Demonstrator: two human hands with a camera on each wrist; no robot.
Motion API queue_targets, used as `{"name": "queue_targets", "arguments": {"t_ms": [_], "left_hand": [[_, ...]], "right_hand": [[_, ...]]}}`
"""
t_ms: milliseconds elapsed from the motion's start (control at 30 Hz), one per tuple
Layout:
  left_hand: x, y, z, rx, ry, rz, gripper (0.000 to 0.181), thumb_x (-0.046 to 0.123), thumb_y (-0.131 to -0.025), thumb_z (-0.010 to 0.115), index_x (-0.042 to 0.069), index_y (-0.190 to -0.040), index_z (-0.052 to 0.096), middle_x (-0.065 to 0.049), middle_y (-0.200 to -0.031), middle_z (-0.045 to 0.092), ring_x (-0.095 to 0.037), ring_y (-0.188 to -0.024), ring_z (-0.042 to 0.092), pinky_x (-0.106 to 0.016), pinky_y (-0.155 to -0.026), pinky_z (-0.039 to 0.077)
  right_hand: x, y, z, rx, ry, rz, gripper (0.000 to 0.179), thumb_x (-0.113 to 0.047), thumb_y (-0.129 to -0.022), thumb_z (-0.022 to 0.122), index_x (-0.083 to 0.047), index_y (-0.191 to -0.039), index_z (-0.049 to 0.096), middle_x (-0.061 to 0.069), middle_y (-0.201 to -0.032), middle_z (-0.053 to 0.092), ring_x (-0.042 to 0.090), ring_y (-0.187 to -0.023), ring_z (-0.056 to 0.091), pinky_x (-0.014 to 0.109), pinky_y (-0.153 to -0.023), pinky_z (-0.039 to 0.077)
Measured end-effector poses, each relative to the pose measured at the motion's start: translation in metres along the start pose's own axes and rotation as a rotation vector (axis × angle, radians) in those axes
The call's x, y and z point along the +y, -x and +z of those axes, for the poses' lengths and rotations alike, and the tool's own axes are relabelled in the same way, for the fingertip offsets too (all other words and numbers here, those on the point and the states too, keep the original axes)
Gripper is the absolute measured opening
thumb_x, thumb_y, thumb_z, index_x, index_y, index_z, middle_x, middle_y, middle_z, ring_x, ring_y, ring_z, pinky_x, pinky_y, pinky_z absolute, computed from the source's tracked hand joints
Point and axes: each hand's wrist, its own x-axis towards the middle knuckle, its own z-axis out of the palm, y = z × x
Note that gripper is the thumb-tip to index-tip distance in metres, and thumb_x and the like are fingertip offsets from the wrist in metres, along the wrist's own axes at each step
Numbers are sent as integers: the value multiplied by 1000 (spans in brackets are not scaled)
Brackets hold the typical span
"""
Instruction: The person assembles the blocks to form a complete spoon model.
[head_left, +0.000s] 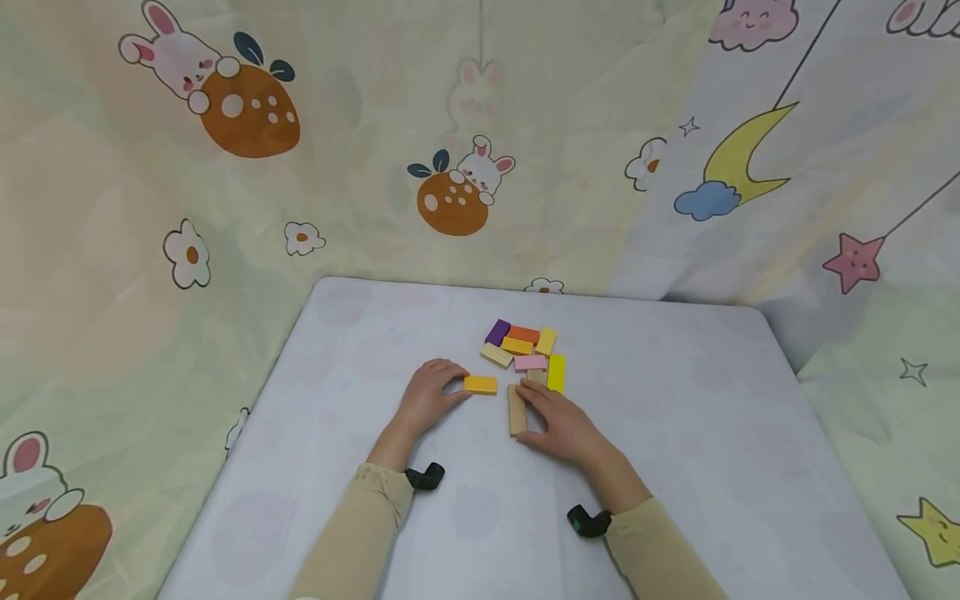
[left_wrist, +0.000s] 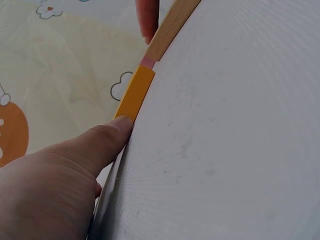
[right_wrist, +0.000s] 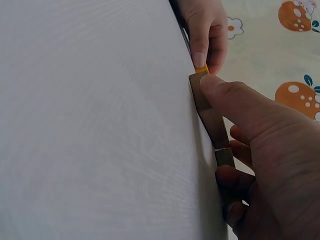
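On the white table, my left hand [head_left: 432, 395] pinches the left end of an orange-yellow block [head_left: 482, 385] between thumb and fingers. The left wrist view shows the thumb against this block [left_wrist: 135, 95]. My right hand [head_left: 561, 423] grips a plain wooden block [head_left: 517, 411], thumb at its near end and fingers at its far end. Another plain block [head_left: 536, 376] lies partly hidden by the right fingers. Just beyond are a pink block [head_left: 530, 362] and a bright yellow block [head_left: 556, 372]. A small gap separates the two held blocks in the head view.
Behind the hands lies a loose cluster: a purple block [head_left: 497, 332], a red-orange block [head_left: 524, 334], an orange block [head_left: 517, 346], a pale yellow block [head_left: 546, 341] and a pale wooden block [head_left: 497, 355]. A patterned cloth [head_left: 360, 208] hangs behind the table [head_left: 712, 417].
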Motion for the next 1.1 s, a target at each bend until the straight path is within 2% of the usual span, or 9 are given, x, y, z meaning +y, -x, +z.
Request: {"name": "queue_targets", "arguments": {"t_ms": [267, 500, 800, 1100], "left_hand": [[-1, 0, 0, 9, -11, 11, 37, 43, -89, 72, 26, -122, 68, 9, -122, 67, -19, -129, 53, -38, -116, 37], [0, 0, 1, 9, -18, 2, 37, 44, -89, 72, 27, -122, 68, 10, -122, 67, -17, -129, 52, -38, -116, 38], [1, -1, 0, 11, -24, 0, 38, 45, -89, 71, 26, -122, 68, 8, -124, 67, -18, -129, 53, -38, -117, 37], [1, 0, -2, 36, -25, 33, 37, 43, -89, 72, 24, -121, 69, 6, -121, 68, -20, -127, 55, -40, -115, 39]], "right_hand": [[2, -1, 0, 20, 10, -33, 85, -57, -80, 75, -24, -152, 42, -3, -157, 39, 23, -143, 41, 47, -113, 43], [-2, 2, 2, 53, -60, -48, 85, -60, -79, 75, -25, -151, 44, -4, -156, 39, 23, -142, 42, 47, -111, 44], [-24, -1, 10, 57, -126, -115, 81, -60, -82, 72, -25, -150, 44, -5, -156, 39, 22, -139, 44, 46, -109, 47], [-43, -5, 15, 34, -89, -135, 82, -62, -83, 69, -23, -150, 44, -5, -157, 39, 21, -139, 45, 45, -109, 46]]}}
